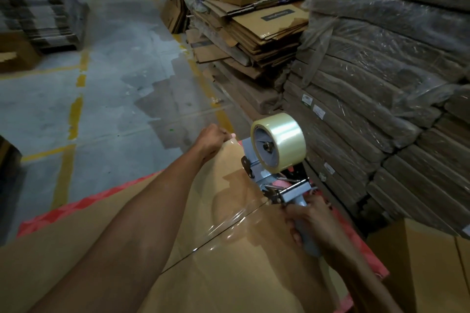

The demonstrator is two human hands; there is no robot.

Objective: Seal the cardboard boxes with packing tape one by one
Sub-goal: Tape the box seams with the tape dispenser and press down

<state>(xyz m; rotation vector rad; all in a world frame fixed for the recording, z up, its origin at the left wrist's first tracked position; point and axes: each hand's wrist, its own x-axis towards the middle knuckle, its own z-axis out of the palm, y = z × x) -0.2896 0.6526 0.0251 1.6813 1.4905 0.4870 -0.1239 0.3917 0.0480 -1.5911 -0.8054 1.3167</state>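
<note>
Tape runs clear along the top seam of the cardboard box, which lies before you on a red surface. Your left hand curls over the box's far edge at the tape's end. Your right hand clenches the dispenser by its handle, roll uppermost.

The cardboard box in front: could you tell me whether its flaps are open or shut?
Shut: on the cardboard box the flaps lie flat, meeting at a thin seam under clear tape.
</note>
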